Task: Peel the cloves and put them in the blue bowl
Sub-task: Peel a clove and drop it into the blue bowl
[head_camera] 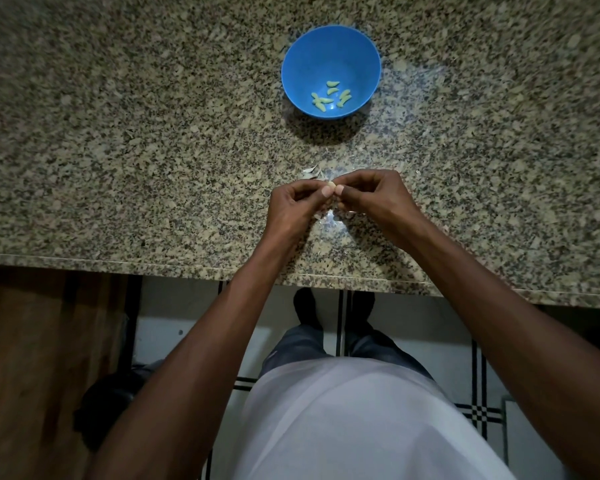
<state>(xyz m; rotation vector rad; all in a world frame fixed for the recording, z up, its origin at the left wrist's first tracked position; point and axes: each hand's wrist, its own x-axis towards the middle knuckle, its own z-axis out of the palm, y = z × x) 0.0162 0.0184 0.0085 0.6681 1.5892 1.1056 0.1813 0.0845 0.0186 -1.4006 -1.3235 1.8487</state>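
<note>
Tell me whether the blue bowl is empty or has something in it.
Not empty. The blue bowl stands upright with a few pale peeled cloves on its bottom, far from full.

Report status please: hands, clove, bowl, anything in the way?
Left hand and right hand both pinch one clove, over the counter. Bowl holds several peeled cloves. Peel scraps lie near the hands; path to the bowl is clear.

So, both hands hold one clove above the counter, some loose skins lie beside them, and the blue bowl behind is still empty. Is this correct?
Not quite: the blue bowl is not empty. The head view shows several peeled cloves lying at its bottom. The rest holds: the left hand and right hand pinch one clove above the granite counter, with loose skins beside them.
</note>
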